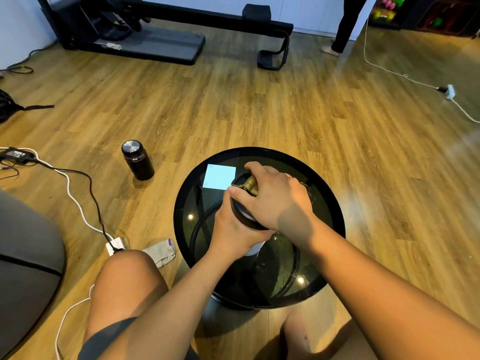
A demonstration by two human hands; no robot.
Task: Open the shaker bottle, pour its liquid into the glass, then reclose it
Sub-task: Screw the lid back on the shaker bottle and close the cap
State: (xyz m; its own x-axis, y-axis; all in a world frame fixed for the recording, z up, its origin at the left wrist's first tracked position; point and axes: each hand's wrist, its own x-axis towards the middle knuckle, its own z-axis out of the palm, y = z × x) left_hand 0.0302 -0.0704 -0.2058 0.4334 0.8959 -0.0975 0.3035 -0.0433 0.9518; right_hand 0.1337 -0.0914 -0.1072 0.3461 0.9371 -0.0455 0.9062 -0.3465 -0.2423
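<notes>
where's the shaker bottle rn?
Head view, centre: the shaker bottle stands on the round black glass table, left hand around its body, right hand over its lid, with the pale blue square just behind-left.

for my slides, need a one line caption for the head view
Left hand steadies shaker bottle on round glass table; right hand grips its lid.

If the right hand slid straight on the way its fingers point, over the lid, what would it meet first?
The right hand points up-left across the black shaker bottle lid. Past the lid, the pale blue square paper on the round black glass table lies next in line, though the paper probably sits lower than the hand.
</notes>
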